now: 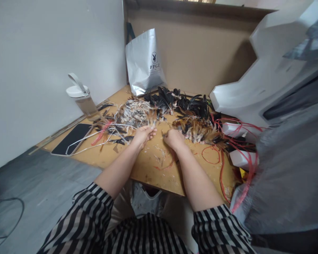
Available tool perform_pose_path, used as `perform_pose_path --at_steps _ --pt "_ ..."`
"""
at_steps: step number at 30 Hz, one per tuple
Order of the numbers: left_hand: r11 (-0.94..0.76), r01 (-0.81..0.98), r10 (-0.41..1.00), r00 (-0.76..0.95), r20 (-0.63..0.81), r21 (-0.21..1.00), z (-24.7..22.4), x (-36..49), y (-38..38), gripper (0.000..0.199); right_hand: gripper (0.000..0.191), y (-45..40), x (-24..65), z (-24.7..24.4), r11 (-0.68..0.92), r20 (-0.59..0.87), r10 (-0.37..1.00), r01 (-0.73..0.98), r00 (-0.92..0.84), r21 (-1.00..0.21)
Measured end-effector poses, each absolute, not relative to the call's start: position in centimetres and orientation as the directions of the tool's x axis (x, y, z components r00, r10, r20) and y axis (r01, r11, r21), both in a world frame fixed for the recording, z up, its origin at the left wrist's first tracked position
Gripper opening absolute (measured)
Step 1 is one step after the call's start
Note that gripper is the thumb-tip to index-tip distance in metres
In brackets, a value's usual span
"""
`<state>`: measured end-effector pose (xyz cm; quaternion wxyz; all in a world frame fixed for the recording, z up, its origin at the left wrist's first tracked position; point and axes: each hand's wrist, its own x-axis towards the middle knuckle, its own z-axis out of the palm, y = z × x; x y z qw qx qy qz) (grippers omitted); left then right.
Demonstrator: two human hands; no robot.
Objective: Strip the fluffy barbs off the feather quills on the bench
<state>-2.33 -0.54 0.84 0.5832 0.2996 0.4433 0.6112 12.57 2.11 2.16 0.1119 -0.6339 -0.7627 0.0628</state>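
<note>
My left hand (145,136) is closed in a pinch over the middle of the table. From its fingertips a small tuft of brown feathers (151,118) stands up. Level with it on the right, my right hand (174,139) is curled shut, and a small dark feather (163,133) pokes out at its fingertips. Beyond the left hand spreads a heap of pale, mottled feathers (134,111). Brown feathers (198,129) lie in a row just right of the right hand. Glossy black feathers (169,98) are bunched farther back.
At the left lie a phone (71,139) and white straps (88,142), with a lidded cup (84,100) behind. A silver bag (143,67) leans against the back panel (201,49). Red strings (222,169) trail along the right, beside grey fabric (291,169). Scraps dot the tabletop (148,173).
</note>
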Motion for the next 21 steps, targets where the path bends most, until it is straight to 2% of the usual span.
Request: perform_pose_path --at_steps 2,4,6,8,10,13,16,21 --pt "0.078 -0.453 0.978 -0.139 -0.157 0.888 0.9 -2.3 -0.6 0.011 0.015 2.5 12.9 1.9 0.185 0.092 0.982 0.921 -0.163 -0.343" --pt "0.080 -0.469 0.979 -0.128 -0.157 0.880 0.9 -2.3 -0.6 0.010 0.015 2.8 13.2 1.7 0.180 0.061 0.982 0.811 -0.176 -0.556" --pt "0.091 -0.498 0.983 -0.095 -0.159 0.862 0.8 -2.4 -0.6 0.008 0.020 3.0 13.4 1.6 0.132 0.025 0.982 0.573 -0.190 -0.809" --pt "0.119 -0.532 0.985 -0.041 -0.167 0.838 0.7 -2.4 -0.6 0.006 0.025 3.1 13.1 1.6 0.038 -0.014 0.979 0.253 -0.203 -0.967" --pt "0.159 -0.564 0.984 0.022 -0.179 0.810 0.6 -2.3 -0.6 0.006 0.027 3.0 12.5 1.5 -0.048 -0.042 0.971 -0.022 -0.233 -0.999" --pt "0.215 -0.601 0.976 0.104 -0.192 0.769 0.6 -2.2 -0.6 0.008 0.026 2.6 11.3 1.4 -0.115 -0.042 0.960 -0.250 -0.278 -0.961" --pt "0.239 -0.630 0.971 0.131 -0.202 0.739 0.6 -2.1 -0.6 0.010 0.025 2.2 10.4 1.2 -0.122 -0.033 0.963 -0.323 -0.269 -0.938" --pt "0.242 -0.649 0.970 0.157 -0.184 0.721 0.6 -2.2 -0.6 0.011 0.024 1.9 9.9 1.1 -0.058 0.006 0.981 -0.326 -0.193 -0.944"
